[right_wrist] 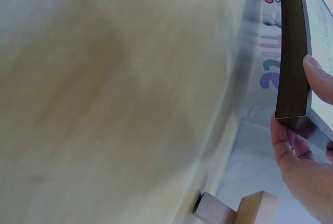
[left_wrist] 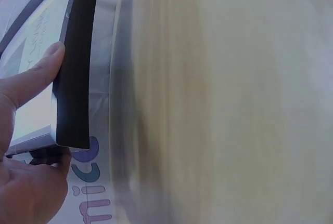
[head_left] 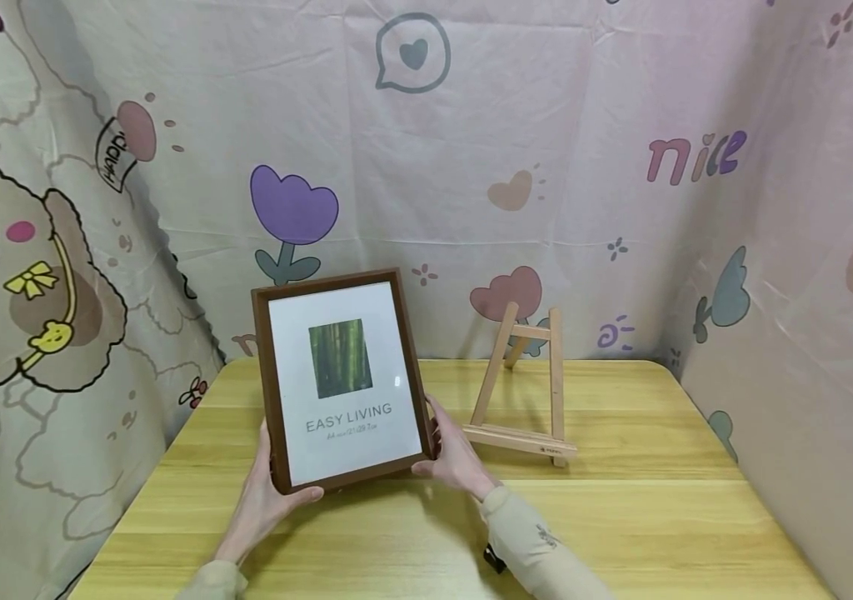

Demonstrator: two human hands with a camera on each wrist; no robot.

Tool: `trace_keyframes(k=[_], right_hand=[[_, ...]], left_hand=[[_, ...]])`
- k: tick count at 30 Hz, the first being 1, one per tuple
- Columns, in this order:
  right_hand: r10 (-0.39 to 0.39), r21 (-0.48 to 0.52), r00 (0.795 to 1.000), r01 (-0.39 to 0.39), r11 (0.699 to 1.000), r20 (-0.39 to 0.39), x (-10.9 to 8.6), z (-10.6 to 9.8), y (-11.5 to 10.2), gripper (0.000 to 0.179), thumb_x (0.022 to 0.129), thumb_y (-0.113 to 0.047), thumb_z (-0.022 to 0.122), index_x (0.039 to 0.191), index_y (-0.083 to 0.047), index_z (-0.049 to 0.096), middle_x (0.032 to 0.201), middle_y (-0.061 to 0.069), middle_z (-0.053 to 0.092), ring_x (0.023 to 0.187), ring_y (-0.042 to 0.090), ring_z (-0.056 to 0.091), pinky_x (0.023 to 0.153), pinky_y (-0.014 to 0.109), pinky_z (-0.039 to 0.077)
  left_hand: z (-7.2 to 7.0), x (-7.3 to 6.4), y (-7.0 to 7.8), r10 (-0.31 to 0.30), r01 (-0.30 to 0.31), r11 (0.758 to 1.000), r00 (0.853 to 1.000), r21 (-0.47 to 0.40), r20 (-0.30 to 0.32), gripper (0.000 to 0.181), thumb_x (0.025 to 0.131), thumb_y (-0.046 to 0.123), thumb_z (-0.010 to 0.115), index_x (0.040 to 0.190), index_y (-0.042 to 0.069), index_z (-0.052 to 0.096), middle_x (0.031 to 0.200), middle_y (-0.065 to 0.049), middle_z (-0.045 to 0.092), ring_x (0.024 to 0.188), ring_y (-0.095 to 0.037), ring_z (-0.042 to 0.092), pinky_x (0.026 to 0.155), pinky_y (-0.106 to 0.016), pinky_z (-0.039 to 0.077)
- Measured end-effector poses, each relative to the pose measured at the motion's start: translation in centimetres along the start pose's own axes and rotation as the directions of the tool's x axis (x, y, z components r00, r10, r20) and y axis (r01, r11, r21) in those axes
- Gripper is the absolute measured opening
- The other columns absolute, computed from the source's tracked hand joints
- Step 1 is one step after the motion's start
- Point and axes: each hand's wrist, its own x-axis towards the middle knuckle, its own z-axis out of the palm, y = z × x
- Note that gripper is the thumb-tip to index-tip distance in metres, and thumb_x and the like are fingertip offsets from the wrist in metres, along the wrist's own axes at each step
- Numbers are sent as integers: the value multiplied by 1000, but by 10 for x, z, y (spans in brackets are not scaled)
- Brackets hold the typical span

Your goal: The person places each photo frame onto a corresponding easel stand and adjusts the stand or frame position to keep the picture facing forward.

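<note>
A brown picture frame [head_left: 340, 383] with a white insert reading "EASY LIVING" and a small forest picture is held up, tilted slightly, over the left part of the table. My left hand [head_left: 267, 500] grips its lower left corner, thumb on the front of the bottom edge, as the left wrist view shows with the hand [left_wrist: 31, 130] at the dark frame edge [left_wrist: 75, 68]. At the lower right corner my right hand [head_left: 456, 450] holds the frame, thumb in front and fingers behind. A small wooden easel [head_left: 520, 437] stands just right of that hand, apart from the frame.
The wooden table [head_left: 644, 500] has a patterned cloth [head_left: 426, 167] hanging behind it and along both sides. Beside the right sleeve lies a small black object [head_left: 495, 558], partly hidden. The easel's end [right_wrist: 234, 211] shows low in the right wrist view.
</note>
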Motion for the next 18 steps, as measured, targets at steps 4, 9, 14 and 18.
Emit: trace_keyframes(k=[4,9,14,18], right_hand=[[12,9,1000,-12,1000,-7,-1,-7,0,117,70,-1,88,162,-13,15,115,10,59,93,19,57,72,23,53],[30,-1,999,-30,1000,-30,-5,-16,0,117,72,-2,87,163,-16,14,120,12,58,98,21,57,76,26,54],[30,-25,998,-31,999,-53,-9,-24,3,117,73,-4,87,163,-17,14,124,12,57,103,22,56,84,33,54],[10,-15,997,-12,1000,-74,-13,-30,6,117,72,-3,87,163,-17,14,132,16,55,110,28,58,95,45,55]], left_hand=[[3,4,4,21,-21,1000,1000,-9,-1,147,68,29,94,159,28,-21,170,-22,0,149,-57,18,114,-76,23],[9,9,8,69,-69,997,998,-27,-13,145,69,26,94,160,29,-19,170,-20,0,150,-55,18,114,-75,23],[17,13,12,103,-104,994,994,-33,-25,145,68,24,95,161,28,-16,171,-19,0,151,-53,18,114,-75,24],[23,17,15,114,-115,993,993,-30,-26,145,67,26,95,161,26,-15,171,-19,3,151,-51,18,115,-73,24]])
